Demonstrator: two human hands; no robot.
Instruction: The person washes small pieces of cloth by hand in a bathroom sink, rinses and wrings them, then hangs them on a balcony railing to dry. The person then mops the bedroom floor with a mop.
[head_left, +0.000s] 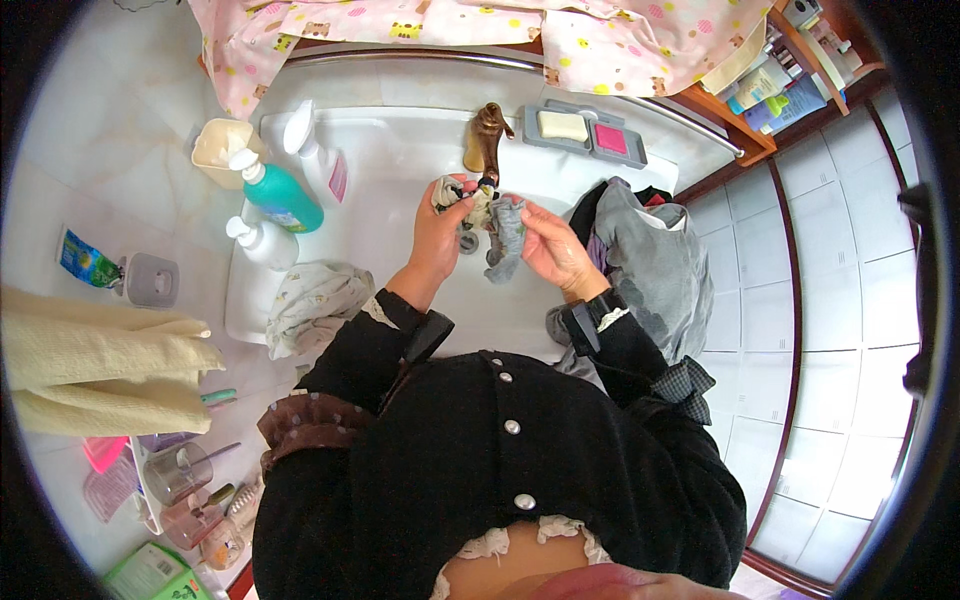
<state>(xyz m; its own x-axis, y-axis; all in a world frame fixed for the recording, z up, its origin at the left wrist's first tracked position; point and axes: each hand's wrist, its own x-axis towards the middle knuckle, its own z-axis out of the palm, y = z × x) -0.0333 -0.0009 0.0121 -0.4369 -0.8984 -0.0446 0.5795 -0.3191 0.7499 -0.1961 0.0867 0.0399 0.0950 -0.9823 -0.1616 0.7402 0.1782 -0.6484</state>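
Note:
Over the white washbasin, both hands are at a small grey patterned cloth garment, just below the bronze-coloured faucet. My left hand grips its bunched, cream and dark part. The grey part hangs down, pinched at its edge by the thumb and fingers of my right hand. The drain shows behind the cloth. Whether water runs from the spout I cannot tell. Grey clothes lie heaped over the basin's right rim. A white patterned cloth lies at the left rim.
Left of the basin's bowl stand a green pump bottle, a white pump bottle, a spray bottle and a beige cup. A grey soap dish with two soap bars sits behind, right of the faucet. A yellow towel hangs left.

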